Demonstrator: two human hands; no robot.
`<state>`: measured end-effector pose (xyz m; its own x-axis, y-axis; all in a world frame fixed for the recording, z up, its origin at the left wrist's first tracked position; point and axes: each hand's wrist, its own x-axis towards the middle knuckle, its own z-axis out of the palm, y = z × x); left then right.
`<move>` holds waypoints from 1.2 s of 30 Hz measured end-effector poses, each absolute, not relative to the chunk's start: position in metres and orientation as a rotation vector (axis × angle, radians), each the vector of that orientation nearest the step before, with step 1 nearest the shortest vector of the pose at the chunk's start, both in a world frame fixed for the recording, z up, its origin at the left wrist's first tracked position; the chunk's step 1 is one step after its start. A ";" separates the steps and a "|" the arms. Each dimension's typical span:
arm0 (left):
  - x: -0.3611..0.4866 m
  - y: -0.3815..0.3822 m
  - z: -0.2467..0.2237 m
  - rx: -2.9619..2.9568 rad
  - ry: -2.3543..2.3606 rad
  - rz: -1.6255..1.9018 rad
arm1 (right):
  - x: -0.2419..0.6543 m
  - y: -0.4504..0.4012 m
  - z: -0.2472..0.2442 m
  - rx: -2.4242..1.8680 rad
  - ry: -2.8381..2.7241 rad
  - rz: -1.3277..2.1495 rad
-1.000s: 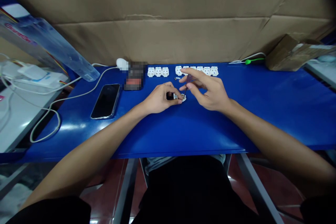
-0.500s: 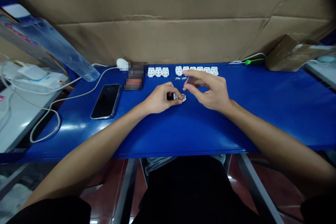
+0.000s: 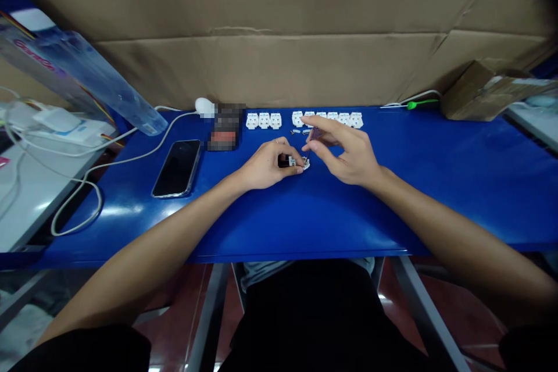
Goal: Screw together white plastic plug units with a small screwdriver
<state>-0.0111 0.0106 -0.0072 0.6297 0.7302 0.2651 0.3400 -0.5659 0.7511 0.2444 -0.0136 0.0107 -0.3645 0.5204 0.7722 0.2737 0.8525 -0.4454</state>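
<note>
My left hand grips a small white plug body with a black part at its side. My right hand pinches a small screwdriver with a translucent purple handle, and its thin shaft reaches down to the white piece. Just above my hands lie several small metal pieces on the blue table. Beyond them stand two rows of white plug parts, the right row partly hidden behind my right fingers.
A black phone lies left of my hands, near a pixelated object. A white cable runs from a white adapter. A green-handled tool and a cardboard box sit at the back right, against a cardboard wall.
My right fingers have closed in on the screwdriver handle, and the hand sits slightly lower and nearer the white piece. My left hand has barely moved.
</note>
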 end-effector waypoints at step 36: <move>-0.011 0.013 -0.010 2.208 0.835 0.756 | 0.243 -0.015 0.007 -0.600 -1.989 0.293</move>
<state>-0.0108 0.0126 -0.0098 0.6310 0.7240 0.2786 0.3489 -0.5856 0.7317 0.2428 -0.0146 0.0066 -0.3805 0.5283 0.7590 0.2873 0.8477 -0.4460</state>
